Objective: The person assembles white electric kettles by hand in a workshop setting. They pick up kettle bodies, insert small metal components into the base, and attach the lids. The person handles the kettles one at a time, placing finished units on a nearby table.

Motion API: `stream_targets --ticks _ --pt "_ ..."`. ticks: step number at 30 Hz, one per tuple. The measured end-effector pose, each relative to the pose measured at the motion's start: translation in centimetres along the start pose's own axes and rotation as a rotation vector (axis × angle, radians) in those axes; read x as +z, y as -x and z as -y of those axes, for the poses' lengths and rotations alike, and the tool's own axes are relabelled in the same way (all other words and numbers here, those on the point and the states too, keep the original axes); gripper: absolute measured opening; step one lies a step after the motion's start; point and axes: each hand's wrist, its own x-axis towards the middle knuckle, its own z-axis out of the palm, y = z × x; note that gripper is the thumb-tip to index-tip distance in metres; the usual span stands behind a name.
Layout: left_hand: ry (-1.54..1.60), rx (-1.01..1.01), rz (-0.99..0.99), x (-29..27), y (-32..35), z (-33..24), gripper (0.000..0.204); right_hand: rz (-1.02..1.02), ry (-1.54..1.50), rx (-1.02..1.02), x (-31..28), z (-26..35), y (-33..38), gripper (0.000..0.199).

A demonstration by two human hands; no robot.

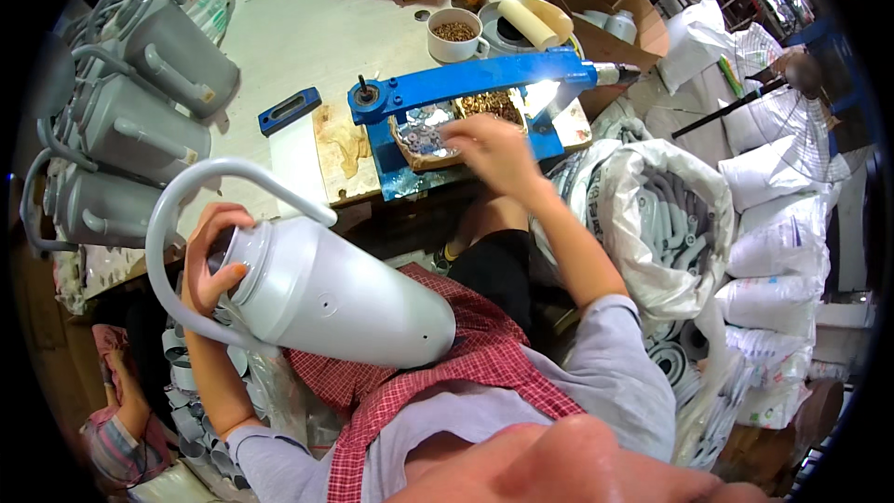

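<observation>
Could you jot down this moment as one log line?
left hand: grips grey jug at its neck, on lap | right hand: over tray of small parts | blue press: untouched

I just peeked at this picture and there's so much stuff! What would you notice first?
First, the big grey jug body with its looping handle, lying across the person's lap, the left hand at its neck. Next, the bright blue press on the workbench, where the right hand reaches into a tray of small metal parts.
</observation>
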Motion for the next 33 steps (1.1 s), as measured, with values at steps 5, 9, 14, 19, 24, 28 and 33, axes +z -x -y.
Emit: stream_targets --ticks 5,9,14,19,24,28,33 --pt "0.078 0.090 -0.021 1.4 -1.2 0.7 0.050 -0.036 0.432 0.097 -1.8 -10.3 -1.8 0.020" --pt "-0.003 0.168 0.018 0.8 -1.7 0.5 0.043 0.042 0.389 0.100 0.1 -14.1 -3.0 0.023" --pt "0.119 0.117 -0.274 -1.3 2.8 4.3 0.045 0.065 0.559 0.282 -1.2 -7.8 -1.8 0.021" --pt "0.377 0.005 -0.724 -2.3 7.6 7.7 0.044 -0.071 -0.225 0.075 -1.1 1.8 -3.2 0.015" --pt "0.618 -0.034 -0.954 -1.4 11.3 10.2 0.040 0.039 -0.292 -0.084 1.5 5.7 -11.2 0.009" --pt "0.892 -0.056 -1.199 -0.2 14.4 12.2 0.042 0.137 -0.140 -0.143 2.2 5.7 -13.0 0.010" --pt "0.986 -0.097 -1.291 0.5 18.2 16.7 0.049 0.238 -0.032 -0.122 1.8 6.5 -13.6 0.014"
